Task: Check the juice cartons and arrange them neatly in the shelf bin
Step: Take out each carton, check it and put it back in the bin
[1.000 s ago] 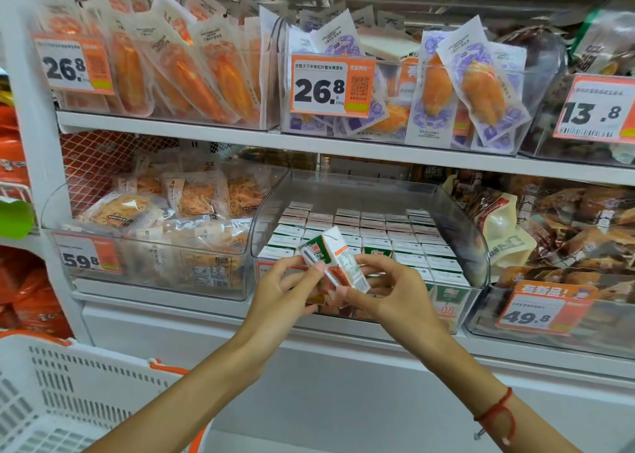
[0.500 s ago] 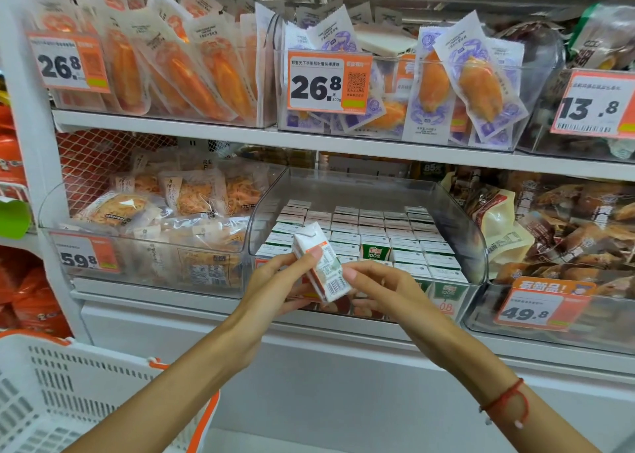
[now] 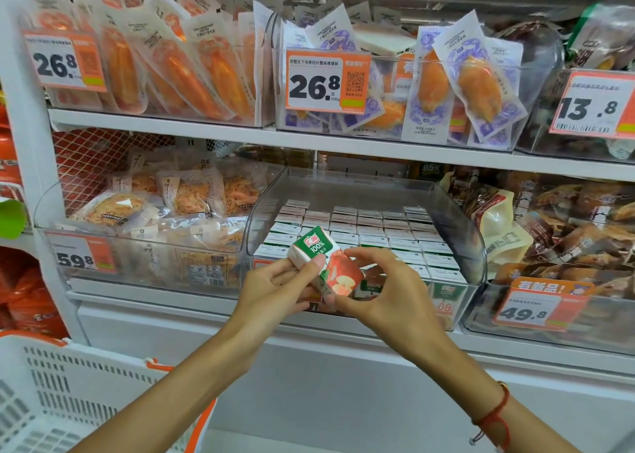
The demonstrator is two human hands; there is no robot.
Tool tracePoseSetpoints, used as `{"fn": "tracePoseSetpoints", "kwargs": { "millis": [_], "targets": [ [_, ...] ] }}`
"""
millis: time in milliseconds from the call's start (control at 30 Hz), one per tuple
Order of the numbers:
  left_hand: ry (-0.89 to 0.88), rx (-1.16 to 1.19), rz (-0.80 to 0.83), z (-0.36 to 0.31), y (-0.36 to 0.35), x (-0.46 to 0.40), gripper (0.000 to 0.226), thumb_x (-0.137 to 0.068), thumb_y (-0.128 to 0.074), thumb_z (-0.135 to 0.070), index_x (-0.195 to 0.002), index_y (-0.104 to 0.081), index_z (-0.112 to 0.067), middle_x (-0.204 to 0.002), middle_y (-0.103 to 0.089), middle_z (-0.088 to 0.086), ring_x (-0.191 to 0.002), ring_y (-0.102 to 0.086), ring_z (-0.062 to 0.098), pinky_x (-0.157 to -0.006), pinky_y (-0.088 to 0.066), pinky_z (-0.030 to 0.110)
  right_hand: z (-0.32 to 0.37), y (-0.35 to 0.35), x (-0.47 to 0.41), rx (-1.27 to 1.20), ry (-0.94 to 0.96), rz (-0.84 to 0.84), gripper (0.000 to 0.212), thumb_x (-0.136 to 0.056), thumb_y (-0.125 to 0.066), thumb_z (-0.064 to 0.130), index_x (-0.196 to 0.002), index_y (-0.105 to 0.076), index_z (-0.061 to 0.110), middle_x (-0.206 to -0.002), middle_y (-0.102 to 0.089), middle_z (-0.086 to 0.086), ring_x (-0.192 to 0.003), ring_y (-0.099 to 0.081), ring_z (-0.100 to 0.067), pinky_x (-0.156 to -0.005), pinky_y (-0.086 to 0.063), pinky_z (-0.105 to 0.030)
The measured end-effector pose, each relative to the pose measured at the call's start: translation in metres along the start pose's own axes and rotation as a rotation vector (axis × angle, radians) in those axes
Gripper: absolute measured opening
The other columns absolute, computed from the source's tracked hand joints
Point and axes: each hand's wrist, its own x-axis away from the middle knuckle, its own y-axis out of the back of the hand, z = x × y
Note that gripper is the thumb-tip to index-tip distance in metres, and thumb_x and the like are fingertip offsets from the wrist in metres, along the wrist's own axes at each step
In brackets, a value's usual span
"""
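Green-red juice carton [image 3: 324, 263] tilted | L hand [image 3: 275, 289] + R hand [image 3: 385, 287] fingers pinching it | over shelf bin [image 3: 476, 246]

Your left hand [image 3: 275, 289] and right hand [image 3: 388, 293] both pinch one tilted juice carton [image 3: 324, 263] just in front of the clear shelf bin [image 3: 476, 246], where rows of cartons [image 3: 371, 234] stand upright.
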Motion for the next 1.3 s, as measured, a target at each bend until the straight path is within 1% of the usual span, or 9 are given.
{"fn": "tracePoseSetpoints", "kwargs": {
  "millis": [133,200,333,467,667,800,967,1167,1300],
  "targets": [
    [-0.12,-0.082,0.006,-0.005,0.003,0.001,0.024,-0.085,-0.071,-0.026,-0.109,-0.069,-0.027,-0.098,-0.075,-0.007,-0.095,-0.071,0.009,-0.078,-0.057,0.022,-0.005,0.005,-0.002,-0.151,-0.012,0.14,0.062,-0.07,-0.083,0.043,-0.124,-0.051,0.043,-0.111,-0.053,0.022,-0.096,-0.055,0.0,-0.082,-0.055,-0.023],
    [-0.203,-0.164,0.048,-0.008,0.004,0.002,0.028,-0.085,-0.071,-0.023,-0.112,-0.067,-0.029,-0.098,-0.074,-0.012,-0.092,-0.07,0.003,-0.072,-0.054,0.014,-0.006,0.011,-0.004,-0.293,-0.037,0.184,0.056,-0.077,-0.069,0.05,-0.129,-0.049,0.047,-0.114,-0.055,0.02,-0.101,-0.057,0.001,-0.089,-0.055,-0.026],
    [-0.363,-0.357,0.073,-0.009,0.006,0.004,0.042,-0.084,-0.073,-0.022,-0.117,-0.061,-0.044,-0.11,-0.069,-0.025,-0.103,-0.065,-0.002,-0.086,-0.054,0.021,-0.002,0.014,-0.002,-0.359,0.034,0.141,0.055,-0.084,-0.056,0.048,-0.138,-0.042,0.049,-0.126,-0.056,0.022,-0.112,-0.056,0.0,-0.093,-0.051,-0.019],
    [-0.588,-0.574,0.014,-0.005,0.008,0.004,0.053,-0.084,-0.074,-0.02,-0.132,-0.057,-0.036,-0.127,-0.06,-0.021,-0.122,-0.053,0.001,-0.099,-0.05,0.025,0.003,0.017,-0.001,-0.336,0.149,0.059,0.054,-0.083,-0.066,0.036,-0.133,-0.05,0.045,-0.127,-0.059,0.025,-0.117,-0.056,0.0,-0.095,-0.048,-0.017],
    [-0.766,-0.684,0.056,-0.005,0.014,0.002,0.064,-0.08,-0.074,-0.015,-0.128,-0.05,-0.051,-0.123,-0.049,-0.042,-0.125,-0.045,-0.01,-0.093,-0.043,0.005,0.002,0.024,0.002,-0.281,0.216,0.012,0.049,-0.075,-0.081,0.016,-0.112,-0.06,0.039,-0.114,-0.063,0.032,-0.111,-0.059,0.005,-0.09,-0.048,-0.011],
    [-0.751,-0.725,0.112,-0.003,0.016,-0.002,0.064,-0.085,-0.071,-0.016,-0.13,-0.046,-0.052,-0.133,-0.044,-0.035,-0.13,-0.039,-0.009,-0.099,-0.042,0.009,0.003,0.026,0.003,-0.248,0.224,-0.003,0.044,-0.074,-0.078,0.028,-0.112,-0.058,0.04,-0.114,-0.063,0.029,-0.111,-0.059,0.004,-0.091,-0.049,-0.012],
    [-0.599,-0.715,0.271,0.001,0.018,-0.002,0.048,-0.091,-0.053,-0.049,-0.136,-0.037,-0.051,-0.134,-0.045,-0.033,-0.129,-0.04,-0.008,-0.099,-0.046,0.018,0.002,0.025,0.005,-0.243,0.172,0.016,0.047,-0.076,-0.067,0.042,-0.121,-0.055,0.049,-0.109,-0.061,0.041,-0.109,-0.058,0.009,-0.087,-0.05,-0.011],
    [-0.348,-0.32,0.205,0.002,0.014,0.001,0.048,-0.081,-0.062,-0.043,-0.125,-0.045,-0.052,-0.117,-0.062,-0.03,-0.113,-0.058,-0.004,-0.084,-0.052,0.015,-0.001,0.017,0.004,-0.226,0.158,0.098,0.063,-0.087,-0.07,0.018,-0.131,-0.042,0.056,-0.123,-0.054,0.036,-0.114,-0.055,0.009,-0.081,-0.052,-0.011],
    [-0.249,-0.147,0.165,0.002,0.014,0.003,0.062,-0.08,-0.065,-0.038,-0.133,-0.038,-0.053,-0.109,-0.069,-0.023,-0.105,-0.065,-0.002,-0.078,-0.055,0.014,-0.002,0.014,0.006,-0.196,0.163,0.233,0.079,-0.085,-0.073,0.02,-0.142,-0.029,0.052,-0.128,-0.04,0.05,-0.126,-0.042,0.014,-0.091,-0.051,-0.014]
  ]
}}
